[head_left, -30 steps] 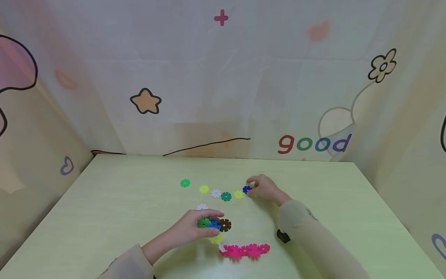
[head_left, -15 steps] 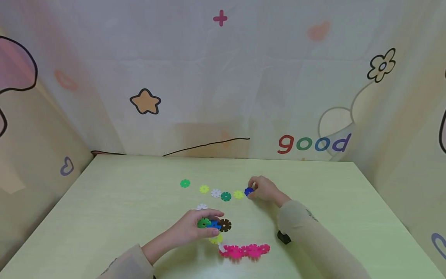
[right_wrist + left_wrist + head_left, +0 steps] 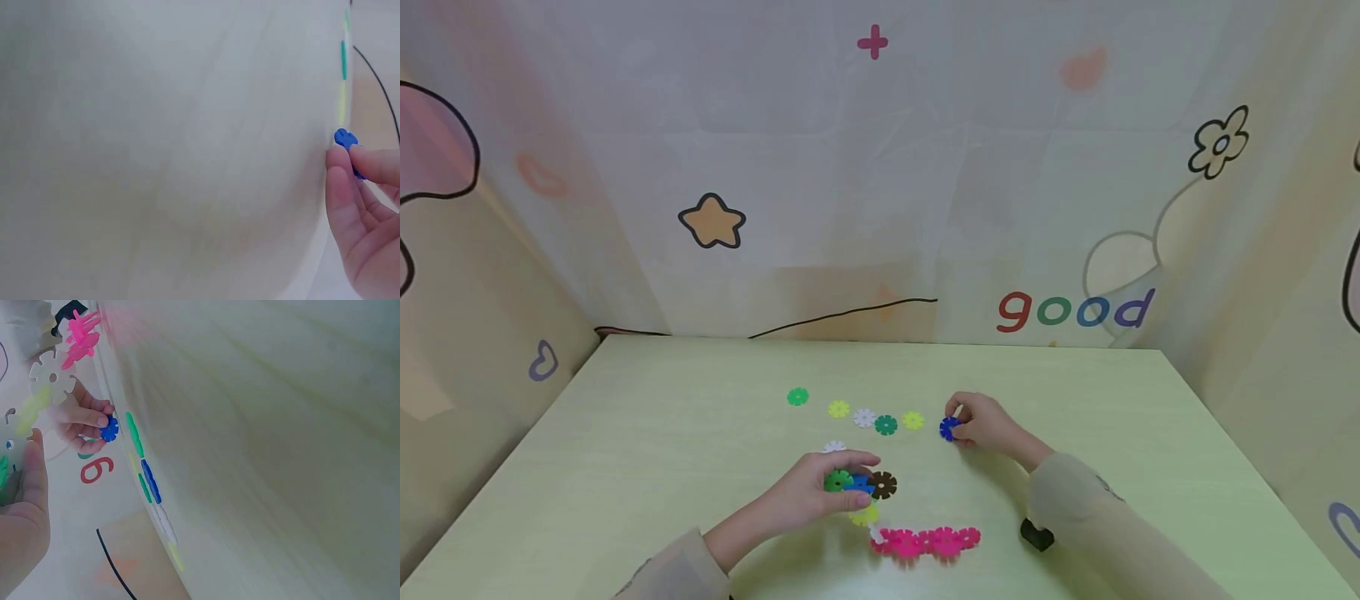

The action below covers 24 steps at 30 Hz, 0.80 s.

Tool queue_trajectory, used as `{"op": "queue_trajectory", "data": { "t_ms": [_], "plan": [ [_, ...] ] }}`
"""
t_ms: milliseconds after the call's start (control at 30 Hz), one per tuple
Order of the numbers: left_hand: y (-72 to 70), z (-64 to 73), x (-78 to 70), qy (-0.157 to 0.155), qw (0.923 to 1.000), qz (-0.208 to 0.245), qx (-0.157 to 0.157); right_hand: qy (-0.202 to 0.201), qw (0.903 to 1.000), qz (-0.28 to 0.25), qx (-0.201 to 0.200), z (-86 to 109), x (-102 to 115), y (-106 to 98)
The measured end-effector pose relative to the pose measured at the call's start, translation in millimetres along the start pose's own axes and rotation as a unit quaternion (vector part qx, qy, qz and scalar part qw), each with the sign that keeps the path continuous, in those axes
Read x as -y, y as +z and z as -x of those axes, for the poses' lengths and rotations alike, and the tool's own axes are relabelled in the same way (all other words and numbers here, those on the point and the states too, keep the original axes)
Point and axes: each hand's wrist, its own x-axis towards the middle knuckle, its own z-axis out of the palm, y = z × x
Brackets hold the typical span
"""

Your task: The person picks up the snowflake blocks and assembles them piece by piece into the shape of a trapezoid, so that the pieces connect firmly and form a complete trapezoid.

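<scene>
My left hand (image 3: 801, 493) grips a joined chain of plastic snowflake discs between thumb and fingers. In it I see a green disc (image 3: 838, 481), a blue disc (image 3: 859, 484), a brown disc (image 3: 884, 485), a yellow disc (image 3: 867, 515), a white disc (image 3: 52, 377) and a pink row (image 3: 946, 542) at the near end. The fingers hide part of it. To the right, my right hand (image 3: 988, 425) pinches a single dark blue snowflake disc (image 3: 949, 429) by thumb and fingertips, apart from the chain. The right wrist view shows this blue disc (image 3: 345, 137) nearly edge-on.
Loose discs lie across the middle of the table (image 3: 700, 400): a bright green disc (image 3: 797, 397), a yellow disc (image 3: 838, 409), a white disc (image 3: 864, 418), a darker green disc (image 3: 886, 425) and another yellow disc (image 3: 913, 421). A printed curtain (image 3: 850, 167) hangs behind.
My right hand has picked up the dark blue disc from the right end of the loose row and carried it right and nearer. The left hand stays where it was with the chain.
</scene>
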Motion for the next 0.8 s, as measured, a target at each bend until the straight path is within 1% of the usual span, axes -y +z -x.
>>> {"op": "queue_trajectory", "data": {
  "t_ms": [167,333,367,433,533,600,700,800],
  "plan": [
    [0.2,-0.2,0.3,0.002,1.0000,0.003,0.000,-0.021,0.9981,-0.058,0.000,14.2,-2,-6],
    [0.9,-1.1,0.2,0.000,1.0000,0.005,0.000,-0.049,0.9918,-0.117,0.021,29.6,1,-12],
    [1.0,-1.2,0.2,-0.001,1.0000,0.006,0.001,-0.063,0.9901,-0.122,0.028,33.2,2,-14],
    [1.2,-1.4,0.1,-0.002,1.0000,0.007,0.001,-0.074,0.9870,-0.138,0.037,39.8,6,-16],
    [1.5,-1.6,-0.1,-0.003,1.0000,0.009,0.001,-0.091,0.9845,-0.144,0.042,49.1,13,-17],
    [1.7,-1.8,-0.3,-0.001,1.0000,0.008,0.001,-0.092,0.9844,-0.145,0.039,54.6,18,-16],
    [1.7,-2.0,-1.0,-0.001,1.0000,0.009,0.000,-0.108,0.9832,-0.142,0.038,63.5,25,-15],
    [1.9,-1.9,-1.8,-0.003,1.0000,0.008,0.000,-0.124,0.9798,-0.152,0.041,72.2,31,-13]
  ]
}}
